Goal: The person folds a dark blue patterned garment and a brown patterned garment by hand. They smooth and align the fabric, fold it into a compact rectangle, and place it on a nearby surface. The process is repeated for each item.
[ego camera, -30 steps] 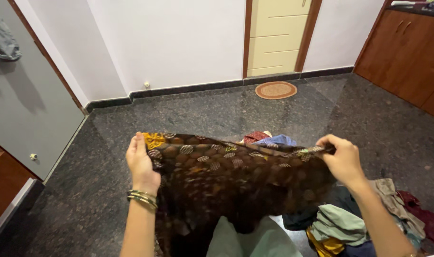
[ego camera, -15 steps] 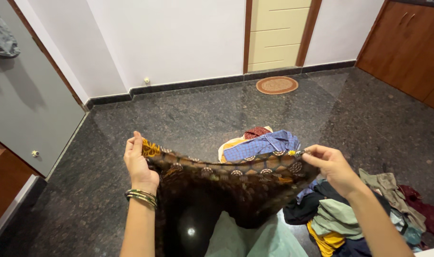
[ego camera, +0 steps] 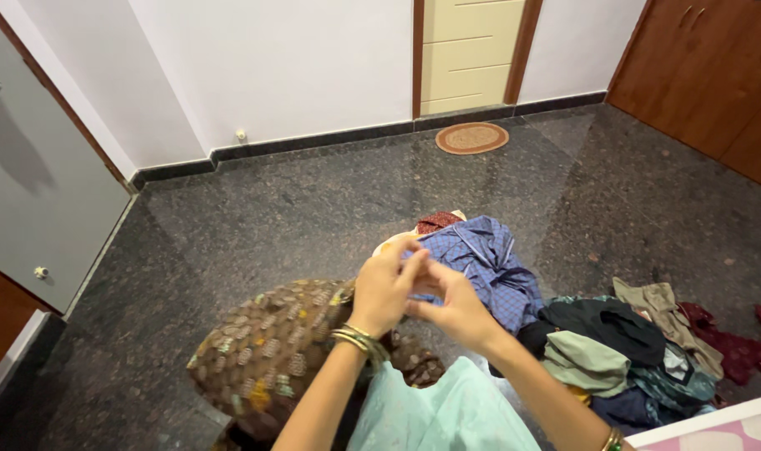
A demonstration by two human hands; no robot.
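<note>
Brown patterned cloth [ego camera: 267, 355] is now hanging doubled — left hand [ego camera: 386, 288] and right hand [ego camera: 455, 305] are pinching its corners together, no longer spread apart.

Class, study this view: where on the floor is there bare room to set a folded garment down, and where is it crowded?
Free: dark floor between the white wall, grey door and brown patterned cloth; also around the round mat. Crowded: the clothes pile and blue checked shirt on the right.
</note>
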